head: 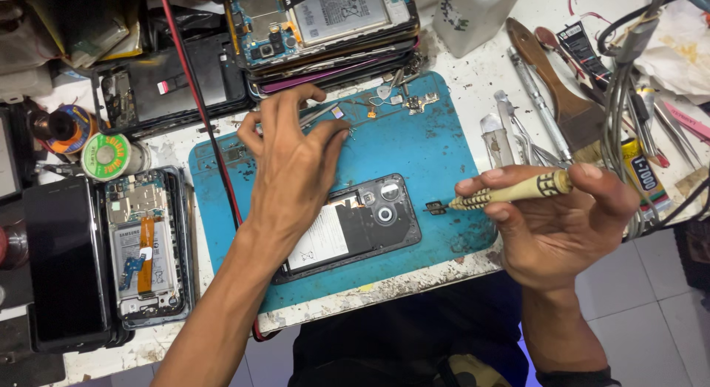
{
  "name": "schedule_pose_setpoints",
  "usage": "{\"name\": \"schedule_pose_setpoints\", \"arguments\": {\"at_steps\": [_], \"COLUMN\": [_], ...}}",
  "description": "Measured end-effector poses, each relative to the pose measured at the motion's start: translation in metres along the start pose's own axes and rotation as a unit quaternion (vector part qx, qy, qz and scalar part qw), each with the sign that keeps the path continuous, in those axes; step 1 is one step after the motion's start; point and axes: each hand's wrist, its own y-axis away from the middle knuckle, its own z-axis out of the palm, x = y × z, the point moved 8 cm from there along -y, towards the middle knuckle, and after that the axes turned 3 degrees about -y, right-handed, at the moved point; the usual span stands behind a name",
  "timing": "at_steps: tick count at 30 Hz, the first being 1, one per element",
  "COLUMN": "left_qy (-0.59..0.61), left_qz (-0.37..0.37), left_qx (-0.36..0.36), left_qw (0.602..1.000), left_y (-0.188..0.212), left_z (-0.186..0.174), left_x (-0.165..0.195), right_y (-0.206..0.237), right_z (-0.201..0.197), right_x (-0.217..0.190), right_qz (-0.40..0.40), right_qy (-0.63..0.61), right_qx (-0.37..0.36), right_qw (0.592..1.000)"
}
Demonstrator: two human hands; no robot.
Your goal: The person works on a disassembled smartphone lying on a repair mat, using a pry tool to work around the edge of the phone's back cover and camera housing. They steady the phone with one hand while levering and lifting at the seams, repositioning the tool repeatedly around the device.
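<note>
An opened dark phone (pixel 370 220) with its back removed lies on a blue work mat (pixel 429 150); its battery and camera ring show. My left hand (pixel 292 165) reaches over the phone's upper left, fingers pinched around thin metal tweezers near small loose parts (pixel 403 98) at the mat's far edge. My right hand (pixel 555 224) hovers at the mat's right edge and grips a cream-handled screwdriver (pixel 510 191), its tip pointing left at a small dark part (pixel 436 207) on the mat.
A stack of opened phones (pixel 325 32) sits at the back. Another opened phone (pixel 144 246) and a dark screen (pixel 63 261) lie at left, with solder reels (pixel 107 156). A brush (pixel 558 83), metal tools, cables and a glue tube (pixel 640 172) crowd the right.
</note>
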Motion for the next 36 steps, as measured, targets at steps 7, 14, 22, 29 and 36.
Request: {"name": "schedule_pose_setpoints", "arguments": {"at_steps": [7,14,22,29,36], "left_qy": [0.035,0.016,0.073,0.078,0.368], "left_qz": [-0.001,0.034,0.000,0.053,-0.202], "left_qx": [-0.059,-0.179,-0.253,-0.310,-0.161], "left_qw": [0.998,0.983,0.965,0.946,0.893], "left_y": [0.013,0.056,0.044,0.028,0.050], "left_z": [-0.026,-0.038,-0.042,-0.053,-0.068], "left_x": [0.012,0.048,0.055,0.072,0.030], "right_y": [0.001,0.005,0.005,0.005,0.008], "right_z": [-0.007,-0.010,-0.017,-0.029,-0.041], "right_x": [0.006,0.005,0.010,0.017,0.016], "right_qz": [0.000,0.011,-0.003,0.023,0.009], "right_qy": [-0.016,-0.003,-0.041,-0.081,-0.106], "right_qx": [0.025,0.034,0.056,0.102,0.169], "right_qw": [1.000,0.999,0.998,0.991,0.980]}}
